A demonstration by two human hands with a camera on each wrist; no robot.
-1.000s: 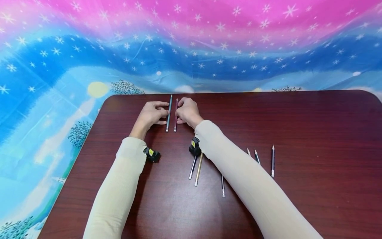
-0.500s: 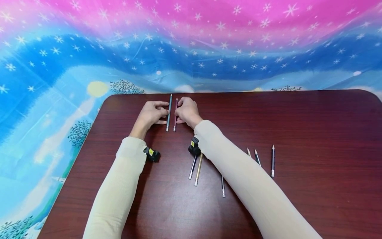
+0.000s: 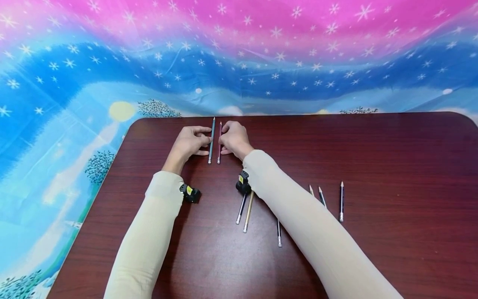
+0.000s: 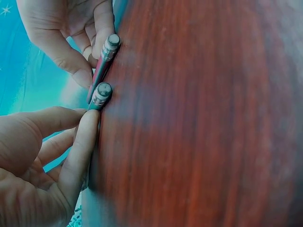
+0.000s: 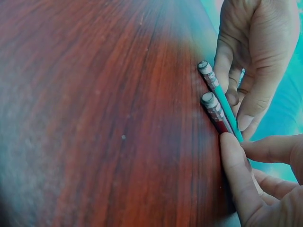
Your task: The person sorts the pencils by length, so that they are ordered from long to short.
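Left hand [image 3: 189,141] pinches teal pencil [image 3: 211,148], right hand [image 3: 236,139] red pencil [image 3: 219,151]; glossy reddish-brown table [image 3: 396,174], snowflake-patterned backdrop [image 3: 239,62] behind

The table [image 3: 403,162] is dark reddish brown, with streaky wood grain and rounded far corners. Behind the table hangs a printed cloth [image 3: 239,66], lightly creased, which also fills the space along the table's left side. High above the table the cloth is pink, then blue in a wavy band, with white snowflakes [image 3: 364,13] scattered over both; close to the table's far edge it pales. A yellow disc [image 3: 122,111] sits just beyond the table's far left corner, a tree [image 3: 99,166] beside its left edge. A whitish sheen [image 3: 242,257] lies on the near part of the table.
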